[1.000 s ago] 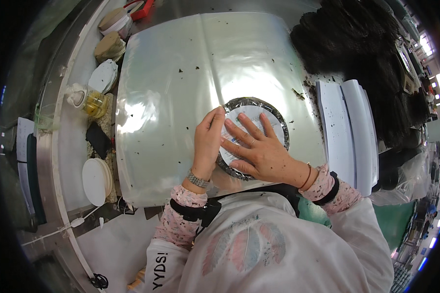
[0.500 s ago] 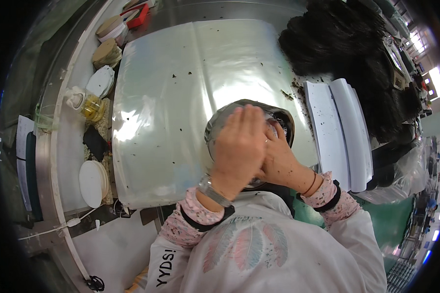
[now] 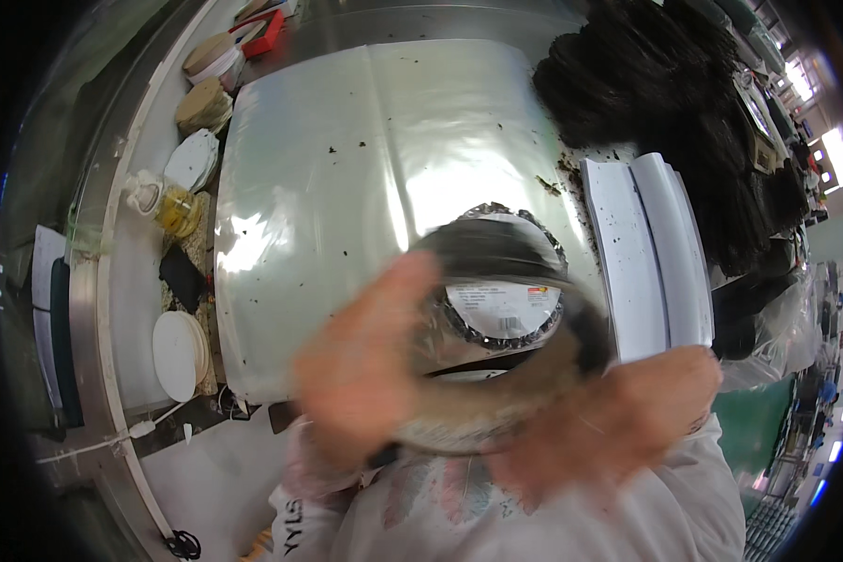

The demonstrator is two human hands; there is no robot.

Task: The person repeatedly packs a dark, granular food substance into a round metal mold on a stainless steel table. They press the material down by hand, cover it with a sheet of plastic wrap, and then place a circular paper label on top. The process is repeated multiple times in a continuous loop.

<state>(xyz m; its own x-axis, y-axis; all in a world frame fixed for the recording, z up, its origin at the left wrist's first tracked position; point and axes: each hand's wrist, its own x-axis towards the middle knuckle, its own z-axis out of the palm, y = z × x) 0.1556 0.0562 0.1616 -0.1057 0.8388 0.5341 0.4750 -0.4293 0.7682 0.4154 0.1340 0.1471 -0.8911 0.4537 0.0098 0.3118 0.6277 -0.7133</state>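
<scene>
1. Black and smoky brown, smeared by blur: a dark ring (image 3: pixel 534 389), seemingly held up off the worktop (image 3: pixel 431 21), with the upper band crossing in front of a round packet (image 3: pixel 487 304). Exact tilt impossible to tell.

2. Left hand (image 3: pixel 361 356): at the left side of the ring, fingers apparently curled and gripping the band; fingertips lost in the blur.

3. Right hand (image 3: pixel 618 421): at the lower right side of the ring, touching by the look of it; too smeared to tell whether closed on the band or merely laid against it.

4. Round packet: flat on glossy clear sheeting (image 3: pixel 300 159), toward the near edge, partly visible through the opening of the ring; white label on top, crinkled dark wrap round the rim.

5. Handling of the ring: probably light and thin-walled, perhaps springy, though stiffness uncertain under such blur. Best taken at opposite sides of the band, without pinching or folding.

6. Handling of the packet: likely light; shiny wrap probably slippery against equally smooth sheeting, and easily torn. Best taken low at the rim from two sides, clear of the label.

7. To the right: white papers (image 3: pixel 623 253) just beside the sheeting, dark fibrous pile (image 3: pixel 628 89) farther up.

8. To the left, well apart from both hands: jar of yellow liquid (image 3: pixel 180 211), white discs (image 3: pixel 175 356).
</scene>
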